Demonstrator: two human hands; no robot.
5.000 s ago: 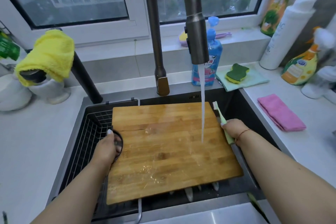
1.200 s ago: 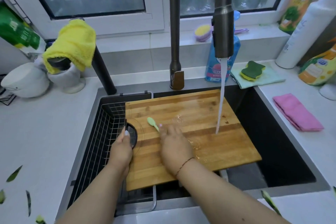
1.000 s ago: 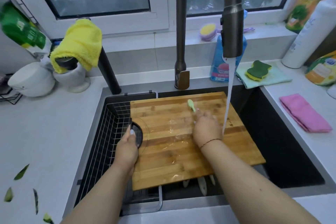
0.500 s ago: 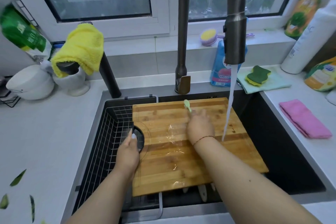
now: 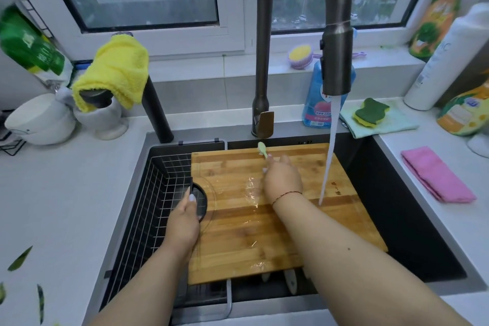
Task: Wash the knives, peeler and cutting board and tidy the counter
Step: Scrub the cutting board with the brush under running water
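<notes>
Cutting board (image 5: 264,219) scrubbed over the sink (image 5: 412,219)

Left hand (image 5: 184,222) grips its handle hole; right hand (image 5: 281,180) clutches a green brush (image 5: 262,149) (tap running).

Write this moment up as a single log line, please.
step: scrubbing cutting board | left hand: grips board handle | right hand: holds green brush on board | faucet: running

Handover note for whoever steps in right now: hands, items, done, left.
Left hand grips the cutting board at its black handle ring, steadying it across the sink.
Right hand holds a green brush on the board's far half.
Faucet running; water lands on the board's right side.
Pale handles poke out under the board's near edge, likely knives.
Done: board wet, scrubbing underway.
Left: rinse, knives, peeler (not visible), green scraps on the counter.
</notes>
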